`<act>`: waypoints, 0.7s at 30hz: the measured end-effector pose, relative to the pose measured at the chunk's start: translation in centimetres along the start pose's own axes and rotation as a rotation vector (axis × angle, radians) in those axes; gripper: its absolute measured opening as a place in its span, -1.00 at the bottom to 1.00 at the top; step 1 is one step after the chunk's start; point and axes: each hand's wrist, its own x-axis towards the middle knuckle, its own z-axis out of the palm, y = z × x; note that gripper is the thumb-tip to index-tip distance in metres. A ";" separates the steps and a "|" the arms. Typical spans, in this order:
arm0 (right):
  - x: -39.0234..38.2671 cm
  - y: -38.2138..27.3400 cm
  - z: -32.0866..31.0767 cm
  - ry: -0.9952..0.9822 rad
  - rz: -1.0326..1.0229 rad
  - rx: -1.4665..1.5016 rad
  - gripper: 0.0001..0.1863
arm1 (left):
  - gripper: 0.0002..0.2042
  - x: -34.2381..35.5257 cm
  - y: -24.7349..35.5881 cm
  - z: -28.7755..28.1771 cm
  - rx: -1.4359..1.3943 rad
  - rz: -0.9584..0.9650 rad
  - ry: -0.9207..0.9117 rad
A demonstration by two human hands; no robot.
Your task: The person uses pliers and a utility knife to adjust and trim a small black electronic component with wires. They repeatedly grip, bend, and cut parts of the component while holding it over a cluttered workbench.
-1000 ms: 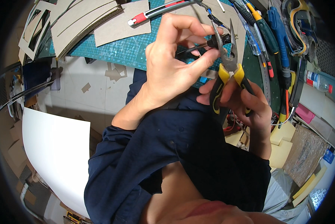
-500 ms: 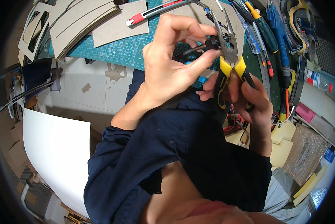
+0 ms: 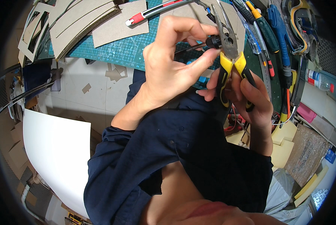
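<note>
Between the thumb and fingertips of my left hand [image 3: 175,63] is a small black cylindrical part [image 3: 213,41], with a dark rod or cable [image 3: 192,49] running from it toward my palm. My right hand [image 3: 250,95] grips the yellow-and-black handles of long-nose pliers [image 3: 230,47]. Their metal jaws point away from me and lie across the right end of the black part. Whether the jaws clamp it or only overlap it I cannot make out. Beneath both hands lies a green cutting mat [image 3: 134,50].
Cardboard sheets [image 3: 81,24] are stacked at the far left of the mat, near a red-and-grey utility knife [image 3: 138,19]. Along the right lie a green-handled screwdriver [image 3: 270,37], a blue glue gun [image 3: 280,33] and goggles [image 3: 301,22]. A white sheet [image 3: 57,157] stands at lower left.
The pliers have shifted slightly away from me, and their jaws now sit closer together over the black part. My left hand has barely moved.
</note>
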 end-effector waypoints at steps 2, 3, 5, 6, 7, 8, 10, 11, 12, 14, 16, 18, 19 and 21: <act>0.0 0.2 0.1 0.007 -0.018 0.006 -0.52 | -0.60 0.0 0.0 0.0 -0.015 -0.002 -0.002; -0.1 0.3 0.3 0.026 -0.015 0.016 -0.53 | -0.60 0.0 0.0 0.0 -0.023 -0.003 -0.005; -0.3 0.4 0.5 0.065 -0.008 0.052 -0.54 | -0.60 0.1 0.0 0.1 -0.040 0.001 -0.011; -0.3 0.4 0.6 0.080 0.001 0.077 -0.55 | -0.60 0.1 0.1 0.0 -0.045 0.003 -0.010; -0.2 0.4 0.5 0.061 0.001 0.055 -0.55 | -0.60 0.1 0.1 0.0 -0.040 0.001 -0.011; 0.0 0.4 0.3 0.043 0.001 0.033 -0.56 | -0.60 0.1 0.1 -0.1 -0.036 0.000 -0.012; -0.1 0.4 0.2 0.051 0.005 0.020 -0.57 | -0.60 0.1 0.0 0.0 -0.040 -0.001 -0.020; -0.2 0.3 0.4 0.072 0.012 0.029 -0.58 | -0.60 0.1 0.0 0.0 -0.045 -0.001 -0.021; -0.3 0.3 0.5 0.088 0.022 0.038 -0.58 | -0.60 0.1 0.0 0.0 -0.047 -0.001 -0.019; -0.1 0.2 0.6 0.088 0.013 0.003 -0.57 | -0.60 0.1 0.0 0.0 -0.042 0.004 -0.020; 0.1 0.3 0.5 0.092 -0.005 -0.012 -0.56 | -0.60 0.1 0.1 0.0 -0.040 0.004 -0.017; 0.1 0.7 0.4 0.105 -0.031 -0.008 -0.55 | -0.60 0.1 0.1 0.0 -0.046 -0.004 -0.013; 0.1 0.6 0.5 0.119 -0.028 0.001 -0.53 | -0.60 0.1 0.1 0.0 -0.045 -0.003 -0.017; 0.1 0.6 0.6 0.142 -0.024 0.022 -0.50 | -0.60 0.2 0.1 -0.1 -0.041 -0.002 -0.024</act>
